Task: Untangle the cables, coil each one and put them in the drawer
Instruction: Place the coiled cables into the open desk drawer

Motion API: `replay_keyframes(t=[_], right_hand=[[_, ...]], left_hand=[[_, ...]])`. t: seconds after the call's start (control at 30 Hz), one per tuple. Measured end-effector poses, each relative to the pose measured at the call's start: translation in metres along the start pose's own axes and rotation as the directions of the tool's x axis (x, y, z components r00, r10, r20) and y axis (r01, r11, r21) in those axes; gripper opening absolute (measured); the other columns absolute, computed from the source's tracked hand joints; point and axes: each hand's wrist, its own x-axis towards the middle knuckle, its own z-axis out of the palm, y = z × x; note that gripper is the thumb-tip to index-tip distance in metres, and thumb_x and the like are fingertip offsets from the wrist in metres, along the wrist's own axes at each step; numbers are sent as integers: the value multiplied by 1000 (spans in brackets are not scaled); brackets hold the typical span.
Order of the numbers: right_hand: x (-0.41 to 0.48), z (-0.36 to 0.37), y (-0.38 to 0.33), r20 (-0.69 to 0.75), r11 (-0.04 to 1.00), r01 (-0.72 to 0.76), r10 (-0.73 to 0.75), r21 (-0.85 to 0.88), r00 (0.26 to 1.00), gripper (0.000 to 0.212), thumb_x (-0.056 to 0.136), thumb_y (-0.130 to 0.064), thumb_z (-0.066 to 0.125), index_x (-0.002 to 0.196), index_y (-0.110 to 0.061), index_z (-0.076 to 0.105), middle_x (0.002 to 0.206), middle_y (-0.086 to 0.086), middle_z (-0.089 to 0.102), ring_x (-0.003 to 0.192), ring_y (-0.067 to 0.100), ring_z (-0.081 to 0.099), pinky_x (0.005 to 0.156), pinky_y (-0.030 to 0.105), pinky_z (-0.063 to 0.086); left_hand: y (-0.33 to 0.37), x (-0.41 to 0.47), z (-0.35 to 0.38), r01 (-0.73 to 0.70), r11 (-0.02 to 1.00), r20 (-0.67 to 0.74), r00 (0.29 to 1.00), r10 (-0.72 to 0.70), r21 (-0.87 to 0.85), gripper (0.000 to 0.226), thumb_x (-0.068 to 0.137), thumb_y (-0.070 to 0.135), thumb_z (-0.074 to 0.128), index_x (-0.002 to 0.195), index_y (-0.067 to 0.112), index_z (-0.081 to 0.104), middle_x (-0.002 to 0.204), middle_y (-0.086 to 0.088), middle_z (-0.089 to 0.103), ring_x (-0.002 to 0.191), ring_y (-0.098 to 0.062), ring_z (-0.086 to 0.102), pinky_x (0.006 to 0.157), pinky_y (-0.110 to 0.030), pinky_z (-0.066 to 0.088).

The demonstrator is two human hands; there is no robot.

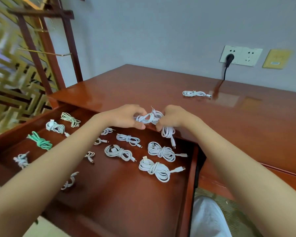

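- Nearest to me are the two bare forearms. The left forearm crosses over the open drawer and the right forearm comes in beside it, so both hands meet above the drawer's back edge.
- The left hand has its fingers curled round one end of a white cable. The right hand grips the other end, with loops hanging below it toward the drawer.
- I judge the bundle is held up between both hands so a wrap can be tightened round its middle. A plug sticks up between the hands.
- In the drawer lie many coiled cables, among them a green cable at the left and white bundles near the right wall. They are spaced apart, I think, so they do not tangle.
- One coiled cable lies on the worktop, well apart from the hands and not yet in the drawer.
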Motion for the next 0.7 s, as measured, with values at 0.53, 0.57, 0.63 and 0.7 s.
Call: replay_keyframes(t=[0.53,0.57,0.63,0.7], right_hand=[[-47,71,-42,643,948,212,-11,-236,766,45,71,-17,80,104,-2,54,112,14,58,91,24,61,65,27,53],[-47,74,-43,642,942,217,-3,-255,767,42,71,-17,80,100,-3,53,110,14,58,90,25,61,67,28,53],[-48,79,-45,629,931,233,-5,-282,778,43,70,-18,81,98,-4,50,108,14,59,81,24,61,69,31,54],[-51,81,-48,612,921,247,-11,-301,791,46,70,-20,81,100,-5,50,112,15,60,73,22,60,69,32,54]], left_hand=[[-14,-46,19,163,954,586,759,-284,251,53,69,3,80,118,11,63,103,0,63,100,-15,59,68,-7,43],[-14,-46,22,157,954,594,753,-283,254,53,69,2,80,118,11,62,106,-3,64,96,-13,57,66,-7,43],[-14,-47,25,139,955,600,752,-273,260,53,68,0,80,117,11,63,111,-10,65,91,-14,56,58,-7,43],[-15,-48,28,109,953,594,760,-264,284,53,67,1,80,116,12,63,108,-9,64,89,-14,54,56,-8,43]])
